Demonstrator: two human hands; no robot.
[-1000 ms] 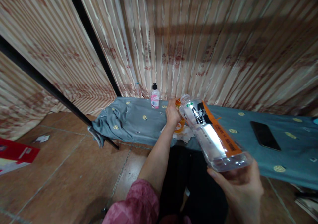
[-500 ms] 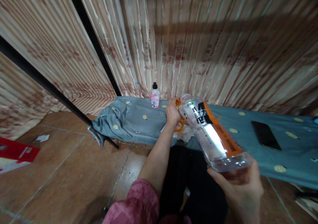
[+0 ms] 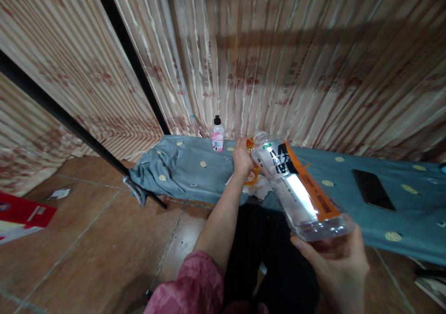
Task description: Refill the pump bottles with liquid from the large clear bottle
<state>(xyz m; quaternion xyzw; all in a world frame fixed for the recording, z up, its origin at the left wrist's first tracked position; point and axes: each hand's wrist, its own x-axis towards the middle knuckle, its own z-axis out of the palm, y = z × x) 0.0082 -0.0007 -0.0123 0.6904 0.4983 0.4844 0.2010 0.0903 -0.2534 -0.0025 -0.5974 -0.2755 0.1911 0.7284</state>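
Right hand (image 3: 336,263), at 5 o'clock: grip clamped round the base of a clear plastic bottle (image 3: 296,188) with a black-and-orange label, tilted so its neck points to 11 o'clock. Left hand (image 3: 242,158), centre: fingers closed on a small orange bottle (image 3: 251,174) just under the clear bottle's mouth, standing on crumpled white paper (image 3: 259,191). Bench (image 3: 195,179) draped in soft grey-blue cloth with round yellow motifs. Flat black phone (image 3: 372,190) at 3 o'clock. Pink-labelled bottle (image 3: 217,134) with a black cap at 12, against pleated striped curtain (image 3: 278,58).
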